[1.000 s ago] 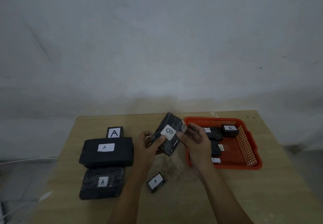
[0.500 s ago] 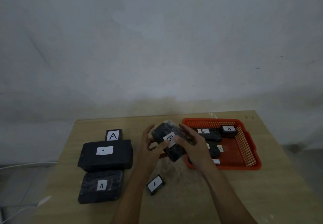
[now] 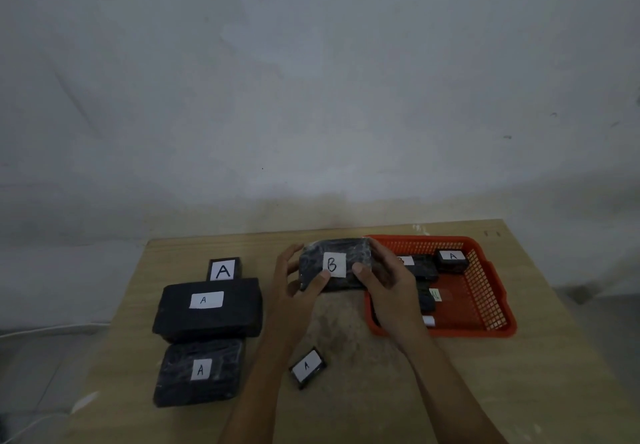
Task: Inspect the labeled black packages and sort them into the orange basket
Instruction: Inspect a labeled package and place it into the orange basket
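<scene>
Both hands (image 3: 346,287) grip the B-labelled package (image 3: 335,264), label up: inspection step. Next: move right into orange basket (image 3: 491,291).

Bare table (image 3: 363,391) at lower centre; A-labelled packages (image 3: 207,310) crowd the left, orange basket (image 3: 485,331) seemingly half-full at right.

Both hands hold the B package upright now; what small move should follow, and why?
Probably carry the B package right and lower it into the orange basket. Left hand and right hand grip it, its label faces the camera, and the basket sits just beside it.
</scene>
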